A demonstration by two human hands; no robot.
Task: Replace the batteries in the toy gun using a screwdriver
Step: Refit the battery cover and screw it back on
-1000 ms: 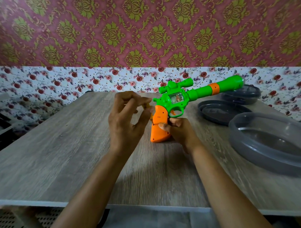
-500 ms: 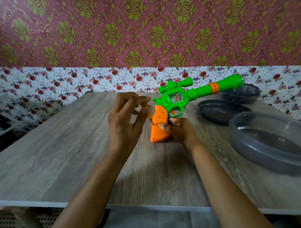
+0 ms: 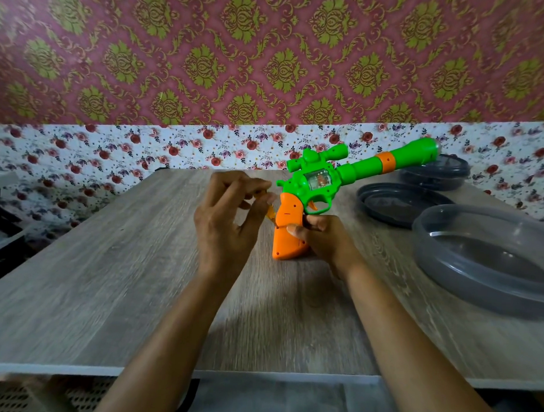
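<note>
Toy gun (image 3: 314, 188) stands on the butt of its orange grip (image 3: 287, 231) near the middle of the wooden tabletop (image 3: 108, 277), its green barrel tilted up and to the right with an orange band near the muzzle. A small scope sits on top of the green body, and a clear window shows in its side.

The right hand (image 3: 320, 238) wraps the lower grip from the right, thumb pressed across the orange face and the other fingers curled behind it, holding the toy upright. The left hand (image 3: 227, 222) is raised just left of the grip; its fingers (image 3: 250, 186) are pinched closed around the yellow handle of a small screwdriver (image 3: 270, 213), most of which is hidden by the hand. The shaft slants down to the right and its tip meets the left edge of the orange grip, close to the right thumb.

To the right on the tabletop lie a large grey translucent container (image 3: 484, 259), a dark round lid (image 3: 400, 204) behind it, and another dark container (image 3: 435, 174) farther back, partly behind the muzzle.
</note>
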